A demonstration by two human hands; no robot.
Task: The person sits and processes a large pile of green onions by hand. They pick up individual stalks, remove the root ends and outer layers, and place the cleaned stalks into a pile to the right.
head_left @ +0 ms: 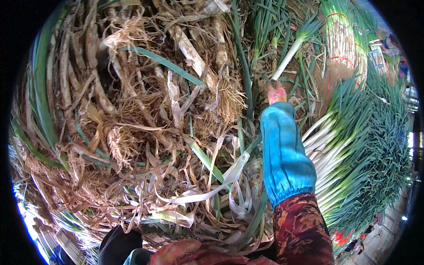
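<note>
My right hand, in a pink and yellow glove with a blue sleeve cover, reaches forward and grips the lower end of a peeled green onion. Its white stalk points away from me to the upper right, its green leaves at the far end. My left hand, in a similar glove, is close to my body at the bottom edge; its fingers are partly cut off, and whether it holds anything is unclear. Unpeeled green onions with dry brown skins and soil-covered roots are heaped before me and to the left.
Peeled green onions lie in a large pile to the right. Bundles tied with red bands are at the upper right. Loose dry skins and a pale peeled strip cover the near area. People are at the far right.
</note>
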